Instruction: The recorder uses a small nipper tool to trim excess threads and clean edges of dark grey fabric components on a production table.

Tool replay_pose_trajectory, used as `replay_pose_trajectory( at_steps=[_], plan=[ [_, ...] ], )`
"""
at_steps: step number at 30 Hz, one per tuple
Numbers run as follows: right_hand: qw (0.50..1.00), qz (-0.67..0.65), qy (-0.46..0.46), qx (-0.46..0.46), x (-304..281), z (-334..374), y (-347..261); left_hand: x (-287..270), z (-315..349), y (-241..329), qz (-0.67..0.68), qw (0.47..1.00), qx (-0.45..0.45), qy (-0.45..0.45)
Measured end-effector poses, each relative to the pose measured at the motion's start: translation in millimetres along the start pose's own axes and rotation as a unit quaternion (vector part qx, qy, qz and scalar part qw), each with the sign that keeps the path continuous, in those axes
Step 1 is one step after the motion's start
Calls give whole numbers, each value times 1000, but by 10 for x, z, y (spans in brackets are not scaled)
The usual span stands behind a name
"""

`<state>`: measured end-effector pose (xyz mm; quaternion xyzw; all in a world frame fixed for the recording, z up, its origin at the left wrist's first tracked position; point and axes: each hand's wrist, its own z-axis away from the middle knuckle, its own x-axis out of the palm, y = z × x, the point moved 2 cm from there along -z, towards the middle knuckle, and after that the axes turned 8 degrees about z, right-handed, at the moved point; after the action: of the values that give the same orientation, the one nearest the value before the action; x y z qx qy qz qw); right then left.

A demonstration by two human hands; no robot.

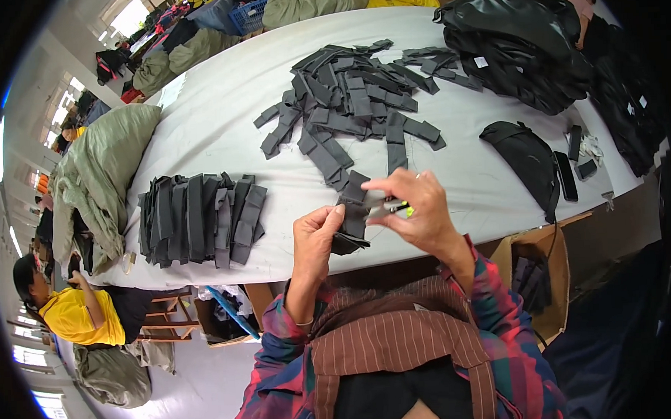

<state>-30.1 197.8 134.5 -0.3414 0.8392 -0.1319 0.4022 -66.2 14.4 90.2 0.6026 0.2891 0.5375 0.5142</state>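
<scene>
My left hand [314, 243] pinches a dark grey fabric strip [356, 215] between thumb and fingers near the table's front edge. The strip is folded in segments, and its far end runs toward a loose pile of similar strips [357, 98]. Just right of it, my right hand [421, 214] is closed around small thread snips [400, 206] with bright yellow-green parts. Their metal blades point left, close to the held strip; whether they touch it I cannot tell. To the left lies a neat row of grey strips [195, 220], set side by side.
Black bags [515, 48] are heaped at the far right. Nearer lie a black pouch [526, 162] and a phone [566, 176]. A cardboard box [557, 305] stands below the table at right. Green-grey cloth [112, 158] hangs at left. A person in yellow [80, 311] sits beyond.
</scene>
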Motion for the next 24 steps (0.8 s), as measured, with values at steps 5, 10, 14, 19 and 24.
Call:
replay_pose_trajectory(
  at_steps=[5, 10, 14, 19, 24],
  plan=[
    [987, 136, -33, -77, -119, -116, 109, -1, -40, 14, -45, 999, -26, -13],
    [986, 125, -60, -93, -73, -59, 285, 71, -109, 35, -65, 996, -44, -35],
    [984, 121, -39, -121, -58, -58, 416, 62, -181, -31, -129, 990, -40, -28],
    [984, 119, -29, -130, -62, -56, 480, 122, -195, 5, -146, 987, -54, -27],
    [981, 114, -36, -152, -17, -72, 508, 130, -215, 38, -153, 985, -74, -26]
  ],
)
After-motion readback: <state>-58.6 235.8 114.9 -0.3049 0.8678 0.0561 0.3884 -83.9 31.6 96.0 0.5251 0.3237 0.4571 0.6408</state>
